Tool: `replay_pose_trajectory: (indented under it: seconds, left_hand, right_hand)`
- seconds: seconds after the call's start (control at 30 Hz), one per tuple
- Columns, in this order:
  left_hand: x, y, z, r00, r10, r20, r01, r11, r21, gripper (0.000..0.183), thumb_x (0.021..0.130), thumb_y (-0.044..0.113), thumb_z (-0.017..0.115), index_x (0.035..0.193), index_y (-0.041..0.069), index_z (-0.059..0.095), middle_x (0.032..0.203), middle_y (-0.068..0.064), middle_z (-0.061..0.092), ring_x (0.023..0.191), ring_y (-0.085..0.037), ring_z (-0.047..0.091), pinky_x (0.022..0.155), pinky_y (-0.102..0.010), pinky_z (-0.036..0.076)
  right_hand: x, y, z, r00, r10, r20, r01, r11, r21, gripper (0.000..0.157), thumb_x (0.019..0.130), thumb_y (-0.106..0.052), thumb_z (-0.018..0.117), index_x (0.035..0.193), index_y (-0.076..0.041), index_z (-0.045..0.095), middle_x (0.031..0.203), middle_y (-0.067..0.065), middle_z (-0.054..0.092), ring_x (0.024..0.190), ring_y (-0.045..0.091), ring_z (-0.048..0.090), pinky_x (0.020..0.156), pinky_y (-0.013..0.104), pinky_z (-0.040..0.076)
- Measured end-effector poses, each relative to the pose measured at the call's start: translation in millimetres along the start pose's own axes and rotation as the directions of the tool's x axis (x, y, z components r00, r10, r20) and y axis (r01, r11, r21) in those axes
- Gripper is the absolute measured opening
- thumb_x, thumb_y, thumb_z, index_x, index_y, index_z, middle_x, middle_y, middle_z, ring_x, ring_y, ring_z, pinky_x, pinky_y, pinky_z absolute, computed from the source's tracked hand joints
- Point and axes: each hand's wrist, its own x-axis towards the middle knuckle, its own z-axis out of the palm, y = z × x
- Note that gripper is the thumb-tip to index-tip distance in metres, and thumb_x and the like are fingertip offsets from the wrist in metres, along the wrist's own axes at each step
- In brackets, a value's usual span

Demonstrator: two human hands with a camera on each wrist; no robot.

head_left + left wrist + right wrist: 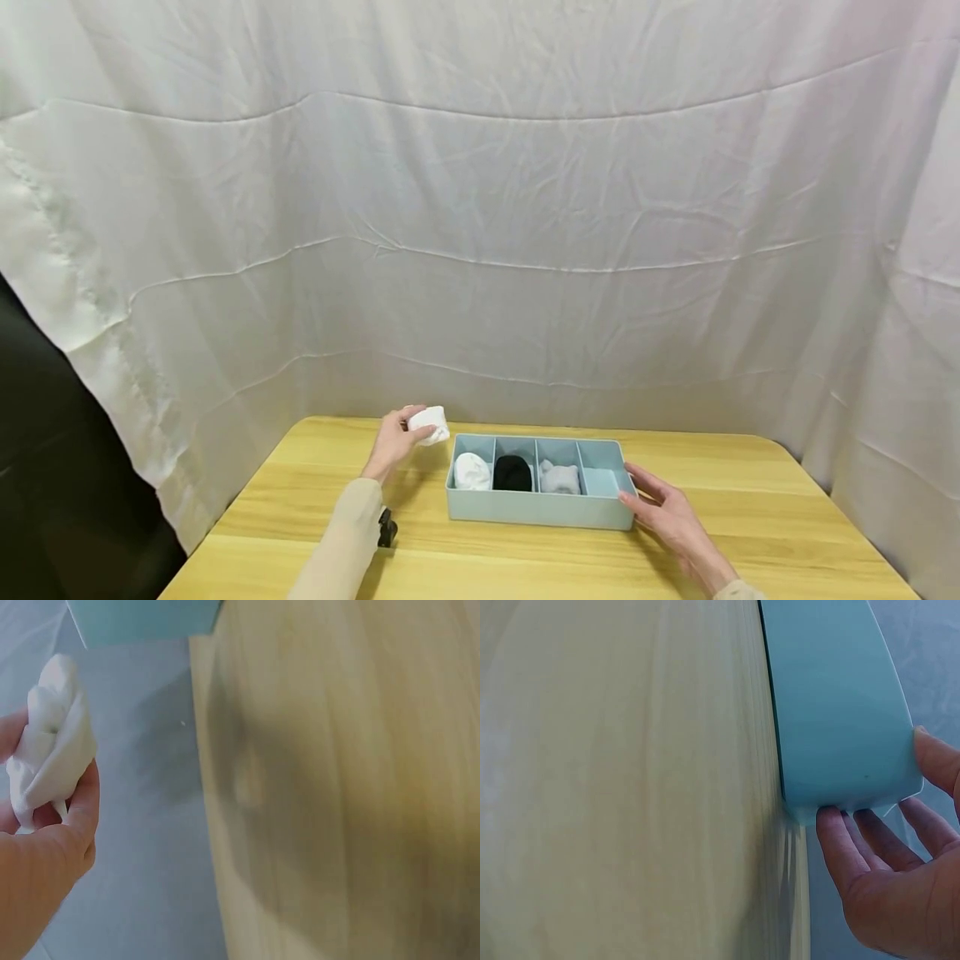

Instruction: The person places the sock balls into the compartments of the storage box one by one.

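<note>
My left hand holds a rolled white sock above the table, just left of the box. Thumb and fingers pinch the soft white bundle in the left wrist view. The light blue divided box has a row of compartments, with a white rolled sock, a black one and a grey one in separate sections. Its rightmost section shows a bare floor. At the box's right end, my right hand grips the corner, thumb at the front rim and fingers against the end wall.
The box stands on a wooden table with rounded far corners. Behind the table and at both sides hangs a pale grey curtain. A dark area shows past the curtain at the left. A small black device sits at my left wrist.
</note>
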Motion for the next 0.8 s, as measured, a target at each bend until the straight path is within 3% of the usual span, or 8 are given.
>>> replay_pose_trajectory:
  seconds: [0.3, 0.57, 0.8]
  left_hand:
    - [-5.1, 17.4, 14.5, 0.998, 0.062, 0.005, -0.061, 0.995, -0.073, 0.050, 0.080, 0.007, 0.079, 0.126, -0.005, 0.063, 0.113, -0.023, 0.054, 0.095, -0.022, 0.058, 0.068, -0.015, 0.049]
    - [-13.4, 22.9, 35.2, 0.985, 0.164, 0.056, -0.168, 0.984, 0.058, 0.055, 0.079, 0.020, 0.083, 0.126, 0.000, 0.065, 0.107, -0.014, 0.059, 0.097, -0.023, 0.061, 0.076, -0.020, 0.050]
    - [-23.1, 30.1, 57.8, 0.974, 0.196, 0.113, -0.196, 0.981, -0.006, 0.062, 0.078, 0.017, 0.084, 0.132, -0.001, 0.059, 0.107, -0.013, 0.054, 0.094, -0.019, 0.060, 0.081, -0.021, 0.055]
  right_hand:
    - [1.8, -1.4, 0.9, 1.000, -0.009, 0.002, 0.009, 1.000, -0.003, 0.066, 0.096, -0.025, 0.065, 0.152, -0.006, 0.035, 0.154, 0.029, 0.030, 0.136, 0.046, 0.040, 0.102, 0.046, 0.047]
    - [0.5, -0.8, 2.6, 1.000, -0.013, -0.001, 0.013, 1.000, 0.007, 0.066, 0.095, -0.023, 0.065, 0.151, -0.005, 0.036, 0.154, 0.028, 0.031, 0.135, 0.046, 0.042, 0.102, 0.045, 0.048]
    - [1.3, 0.0, 1.5, 1.000, 0.004, 0.002, -0.004, 1.000, 0.000, 0.069, 0.094, -0.029, 0.067, 0.151, -0.007, 0.036, 0.154, 0.029, 0.031, 0.135, 0.046, 0.041, 0.101, 0.045, 0.048]
